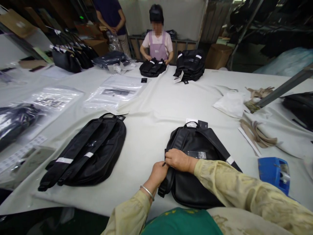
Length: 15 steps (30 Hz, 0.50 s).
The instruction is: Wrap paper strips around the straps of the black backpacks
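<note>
A black backpack [193, 191] lies in front of me, straps up, with tags at its top handle. Both of my hands are at its left edge, by the left shoulder strap [179, 140]. My left hand [158, 174], with a silver bangle on the wrist, is closed in a pinch on the edge of the backpack; a small dark bit shows at its fingertips. Against it, my right hand [178, 160] is closed on the same edge, its fingers curled down. Exactly which part they grip is hidden. A second black backpack [107, 156] lies to the left, white bands around its straps.
Across the white table [146, 137], a person [158, 45] handles another black backpack [153, 67] beside a stack of backpacks [190, 63]. Clear plastic bags [114, 91] lie at left. A blue tape dispenser [274, 173] and beige strips [260, 133] sit at right, near a slanted metal bar [283, 89].
</note>
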Each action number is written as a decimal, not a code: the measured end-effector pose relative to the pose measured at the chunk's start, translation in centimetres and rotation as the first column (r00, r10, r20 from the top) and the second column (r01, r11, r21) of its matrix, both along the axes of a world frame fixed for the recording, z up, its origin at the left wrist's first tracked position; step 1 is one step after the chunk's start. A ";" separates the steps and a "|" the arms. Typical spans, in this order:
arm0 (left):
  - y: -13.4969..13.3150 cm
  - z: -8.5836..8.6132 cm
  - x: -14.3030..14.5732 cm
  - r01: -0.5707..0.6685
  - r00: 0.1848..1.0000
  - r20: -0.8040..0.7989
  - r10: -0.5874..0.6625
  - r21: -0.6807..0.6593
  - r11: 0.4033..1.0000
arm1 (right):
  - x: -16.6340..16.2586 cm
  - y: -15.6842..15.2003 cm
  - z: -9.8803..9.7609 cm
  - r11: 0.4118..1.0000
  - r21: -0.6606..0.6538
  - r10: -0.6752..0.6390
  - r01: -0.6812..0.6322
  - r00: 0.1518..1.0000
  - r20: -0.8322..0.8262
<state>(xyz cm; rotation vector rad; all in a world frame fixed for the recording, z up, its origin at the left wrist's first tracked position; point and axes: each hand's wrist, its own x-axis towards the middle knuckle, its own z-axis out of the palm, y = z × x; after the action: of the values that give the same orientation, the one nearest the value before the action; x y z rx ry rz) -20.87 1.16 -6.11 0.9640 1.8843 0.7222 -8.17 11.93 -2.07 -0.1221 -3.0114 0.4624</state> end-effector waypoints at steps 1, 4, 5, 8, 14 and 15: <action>0.0 0.0 0.0 -0.009 1.000 0.025 0.009 0.003 1.000 | 0.9 -0.7 -1.1 0.995 -0.051 -0.085 0.082 0.994 -0.068; 0.0 0.1 0.0 -0.024 0.997 0.077 0.023 0.005 1.000 | 2.4 -2.6 -3.8 0.904 -0.296 -0.376 0.307 0.901 -0.215; 0.0 0.1 -0.1 -0.008 0.997 0.083 0.007 0.010 1.000 | 2.5 -3.1 -4.5 0.857 -0.370 -0.457 0.358 0.860 -0.228; 0.0 0.3 -0.5 0.055 0.995 0.077 -0.056 0.018 0.998 | 2.3 -4.0 -5.4 0.784 -0.446 -0.559 0.432 0.804 -0.203; -0.2 0.1 -1.3 0.077 0.976 0.202 -0.077 0.006 0.997 | 2.1 -4.2 -4.6 0.801 -0.394 -0.549 0.450 0.816 -0.184; -0.3 0.0 -1.4 0.080 0.979 0.189 -0.080 0.008 0.997 | 2.1 -4.1 -4.4 0.790 -0.421 -0.552 0.445 0.815 -0.177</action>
<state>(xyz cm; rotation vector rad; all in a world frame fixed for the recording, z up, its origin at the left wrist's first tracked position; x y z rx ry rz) -22.22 0.90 -6.06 0.9314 1.6709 0.7394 -6.04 7.79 -6.47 -0.7923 -2.4236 0.8738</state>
